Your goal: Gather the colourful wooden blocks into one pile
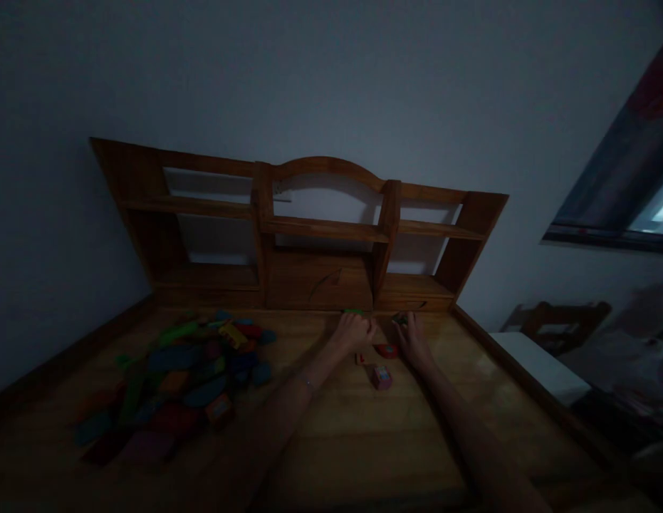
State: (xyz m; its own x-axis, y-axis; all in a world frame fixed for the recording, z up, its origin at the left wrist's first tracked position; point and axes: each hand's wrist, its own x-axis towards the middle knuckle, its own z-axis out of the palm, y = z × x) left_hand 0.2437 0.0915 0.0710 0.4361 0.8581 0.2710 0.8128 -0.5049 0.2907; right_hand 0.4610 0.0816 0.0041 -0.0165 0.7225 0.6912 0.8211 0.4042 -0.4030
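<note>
In the dim head view both my arms reach to the far middle of a wooden desk. My left hand has its fingers curled beside a small green block at the foot of the hutch; whether it grips anything is hidden. My right hand rests with its fingertips on a small dark block. Between and just before the hands lie a red rounded block, a tiny orange piece and a pink printed block.
A heap of several coloured wooden blocks covers the desk's left half. A wooden hutch with open shelves stands along the back against the wall. A chair and a white cushion sit off the right edge.
</note>
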